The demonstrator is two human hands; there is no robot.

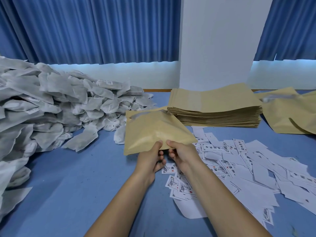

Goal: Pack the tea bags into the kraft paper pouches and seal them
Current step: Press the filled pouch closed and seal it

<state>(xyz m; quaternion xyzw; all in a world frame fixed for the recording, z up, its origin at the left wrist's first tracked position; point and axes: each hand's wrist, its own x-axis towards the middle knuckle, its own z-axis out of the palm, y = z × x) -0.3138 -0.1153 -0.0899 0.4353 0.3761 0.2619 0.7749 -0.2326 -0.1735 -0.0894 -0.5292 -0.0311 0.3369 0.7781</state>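
A kraft paper pouch (153, 129) is held above the blue table, bulging, its window end pointing away from me. My left hand (151, 159) and my right hand (182, 153) pinch its near edge side by side, thumbs on top. A big heap of white tea bags (56, 106) fills the left of the table. A thick stack of flat kraft pouches (215, 106) lies behind the held pouch, to the right.
Loose white printed labels (239, 165) are scattered over the right of the blue table (85, 194). More kraft pouches (290, 115) lie at the far right. A white pillar (218, 43) and blue curtains (85, 28) stand behind the table.
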